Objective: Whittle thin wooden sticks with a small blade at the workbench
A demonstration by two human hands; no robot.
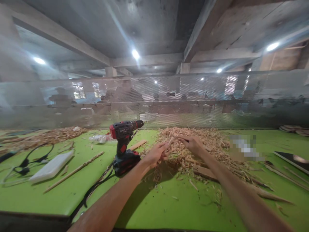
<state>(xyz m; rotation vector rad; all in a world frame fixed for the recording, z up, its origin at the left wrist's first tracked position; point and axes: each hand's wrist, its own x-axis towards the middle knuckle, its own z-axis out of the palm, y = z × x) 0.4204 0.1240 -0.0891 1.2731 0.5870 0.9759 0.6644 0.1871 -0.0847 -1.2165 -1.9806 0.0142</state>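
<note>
The left hand (pixel 158 154) is gripping a short wood piece (pixel 171 141), its fingers curling round the lower end. The right hand (pixel 193 144) is pinching a slim item (pixel 183 139) against or just beside the upper end; its kind is too blurred to tell. Both hands are hovering over the middle of the green table (pixel 169 207), the wood piece between them. The step in hand is probably shaping this wood, and the next move seems to be calling for a firm left hold, with those fingers staying clear of the slim item. Wood shavings (pixel 210 137) are spreading behind and below, toward the table's far edge. A wooden block (pixel 205 172) is lying near the right forearm, and a cordless drill (pixel 123 146) is standing left of the left hand. Farther out, a wooden stick (pixel 74 171) and a white slab (pixel 53 167) are lying toward the left edge; a perforated screen (pixel 164 93) is rising along the far edge.
</note>
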